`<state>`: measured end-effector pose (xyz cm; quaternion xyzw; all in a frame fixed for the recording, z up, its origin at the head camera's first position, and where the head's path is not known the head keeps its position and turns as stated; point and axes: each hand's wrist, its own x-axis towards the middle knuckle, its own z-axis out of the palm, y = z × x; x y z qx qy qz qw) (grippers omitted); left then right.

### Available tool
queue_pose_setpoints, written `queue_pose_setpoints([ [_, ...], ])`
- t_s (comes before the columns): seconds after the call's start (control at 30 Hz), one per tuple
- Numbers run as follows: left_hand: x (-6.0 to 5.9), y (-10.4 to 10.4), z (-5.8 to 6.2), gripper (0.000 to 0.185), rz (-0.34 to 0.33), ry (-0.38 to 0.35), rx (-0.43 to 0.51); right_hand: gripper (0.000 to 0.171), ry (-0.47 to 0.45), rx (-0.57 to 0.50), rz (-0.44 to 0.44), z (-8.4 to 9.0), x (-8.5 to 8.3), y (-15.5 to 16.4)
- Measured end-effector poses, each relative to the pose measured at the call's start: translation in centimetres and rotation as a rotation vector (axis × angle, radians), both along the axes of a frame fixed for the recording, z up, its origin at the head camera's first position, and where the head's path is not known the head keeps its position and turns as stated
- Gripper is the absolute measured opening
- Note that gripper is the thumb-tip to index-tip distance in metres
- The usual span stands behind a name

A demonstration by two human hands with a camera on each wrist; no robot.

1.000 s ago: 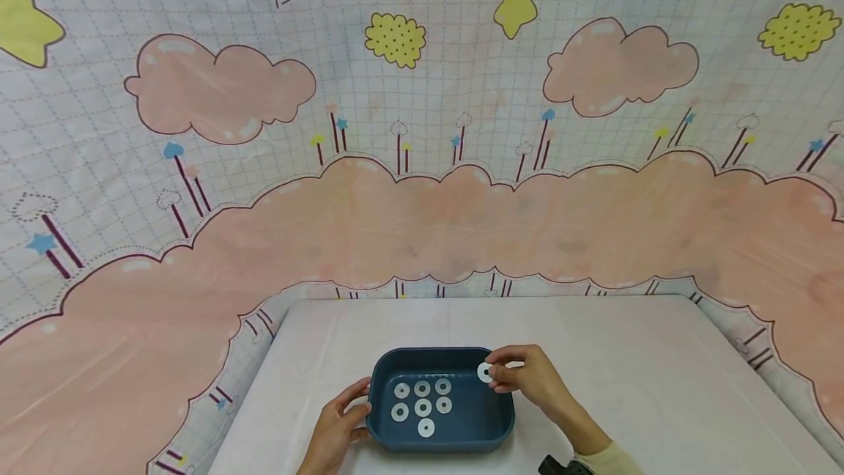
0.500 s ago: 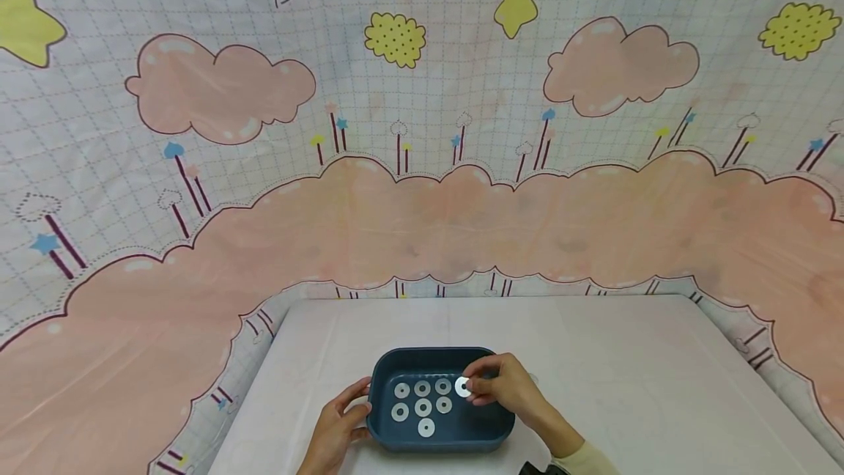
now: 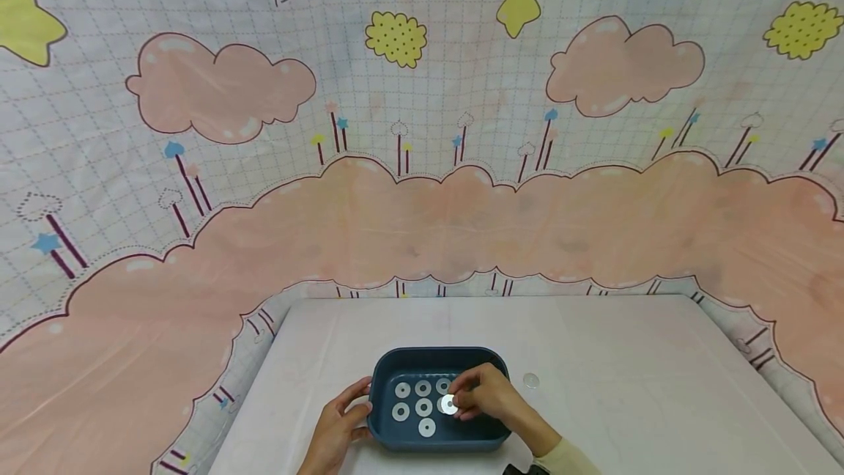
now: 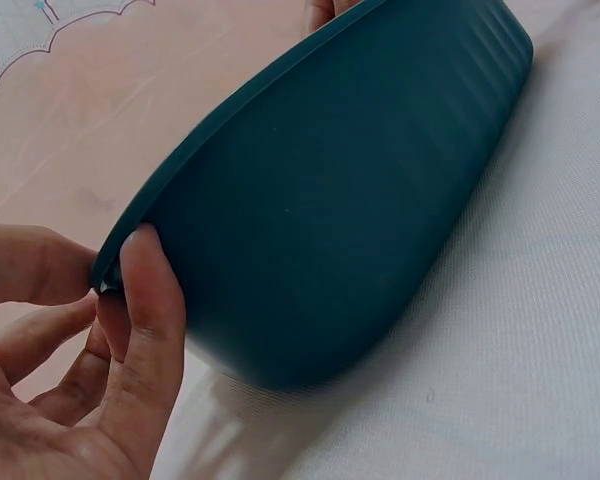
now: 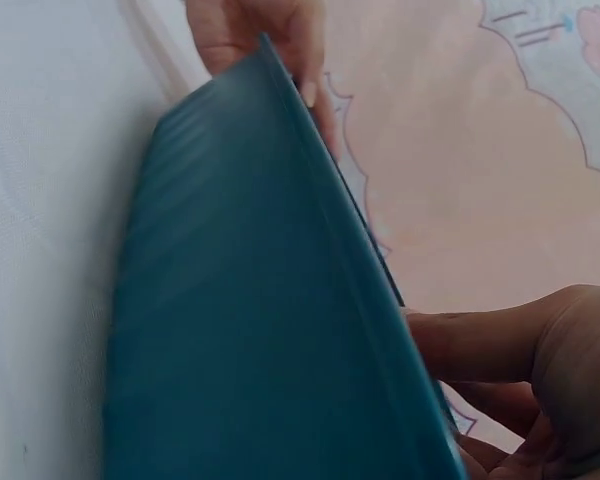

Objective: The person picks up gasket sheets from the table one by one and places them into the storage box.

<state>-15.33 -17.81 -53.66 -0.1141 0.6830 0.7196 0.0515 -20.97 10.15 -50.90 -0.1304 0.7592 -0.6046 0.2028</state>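
Observation:
A dark blue rectangular tray (image 3: 475, 444) rests on the white-covered table in the head view. My left hand (image 3: 335, 425) grips its left rim, with the thumb and fingers on either side of the edge in the left wrist view. Over the tray, my right hand (image 3: 489, 396) pinches a flat white washer (image 3: 448, 405) between thumb and fingers. That washer partly covers another one lying beneath it. Several more washers, such as one nearest me (image 3: 426, 427), lie spaced apart on the tray floor. In the right wrist view the tray's wall (image 5: 230, 280) hides what the right fingertips hold.
A clear round disc (image 3: 530, 380) lies on the table (image 3: 613, 372) just right of the tray. Behind the table hangs a printed cloth (image 3: 422, 226) with clouds and stars. Part of a black object (image 3: 526, 470) shows at the bottom edge by the right sleeve.
My right hand has carried the washer left and toward me, from the tray's far right corner to over the laid washers. The clear disc has come into view. My left hand stays put.

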Motion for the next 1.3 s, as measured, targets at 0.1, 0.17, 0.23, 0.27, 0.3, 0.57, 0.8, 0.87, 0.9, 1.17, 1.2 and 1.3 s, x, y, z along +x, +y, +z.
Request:
queue_pose_setpoints([
  [0.1,0.0,0.0,0.0,0.057,-0.002,0.003,0.002,0.012,0.002,0.012,0.003,-0.2,0.1,-0.3],
  [0.17,0.0,0.0,0.0,0.057,-0.003,0.007,0.003,0.011,0.006,0.029,0.006,-0.4,0.1,-0.5],
  [0.23,0.0,0.0,0.0,0.057,-0.003,0.010,0.006,0.010,0.010,0.054,0.010,-0.7,0.1,-0.7],
  [0.27,0.0,0.1,0.0,0.057,-0.003,0.011,0.009,0.010,0.011,0.068,0.012,-0.8,0.1,-0.8],
  [0.3,0.0,0.1,0.0,0.057,-0.002,0.013,0.010,0.010,0.013,0.085,0.014,-0.9,0.2,-0.9],
  [0.57,0.0,0.1,0.0,0.057,-0.004,0.013,0.013,0.012,0.006,0.173,0.031,-1.1,0.4,-1.5],
  [0.8,-0.1,0.0,0.0,0.057,-0.007,0.004,0.013,0.011,0.004,0.247,0.038,-1.0,0.6,-1.7],
  [0.87,-0.1,0.0,0.0,0.057,-0.006,0.000,0.012,0.011,0.008,0.257,0.038,-1.0,0.7,-1.7],
  [0.9,-0.1,0.0,-0.1,0.057,-0.005,-0.002,0.013,0.011,0.012,0.260,0.038,-1.0,0.8,-1.7],
  [1.17,-0.1,-0.1,-0.1,0.057,-0.008,-0.007,0.016,0.008,0.086,0.301,0.003,-0.5,0.8,-1.3],
  [1.2,-0.1,-0.1,-0.1,0.057,-0.008,-0.007,0.015,0.008,0.102,0.293,-0.002,-0.3,0.7,-1.1],
  [1.3,-0.1,-0.1,-0.2,0.056,-0.007,-0.006,0.014,0.010,0.146,0.232,-0.009,0.2,0.6,-0.5],
])
